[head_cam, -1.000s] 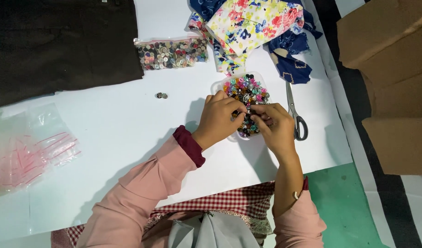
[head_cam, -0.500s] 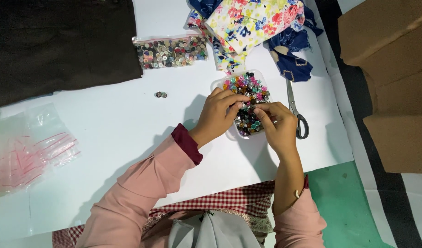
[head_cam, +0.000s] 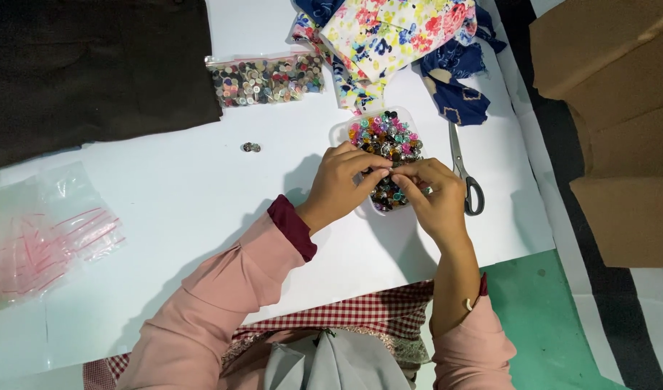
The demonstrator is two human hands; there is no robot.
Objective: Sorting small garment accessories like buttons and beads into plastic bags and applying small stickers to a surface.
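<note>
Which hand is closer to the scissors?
Right. The right hand sits just beside the scissors; the left hand is farther off, across the tub of buttons.

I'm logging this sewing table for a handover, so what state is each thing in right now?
Clear tub: open, full of coloured buttons.
Button bag: lying flat, filled; whether it is sealed cannot be told.
Scissors: lying on the table, blades closed.
Empty bags: heaped loosely.
Floral cloth: crumpled.
Left hand: fingertips pinched, over the tub.
Right hand: fingertips pinched, meeting the left.
</note>
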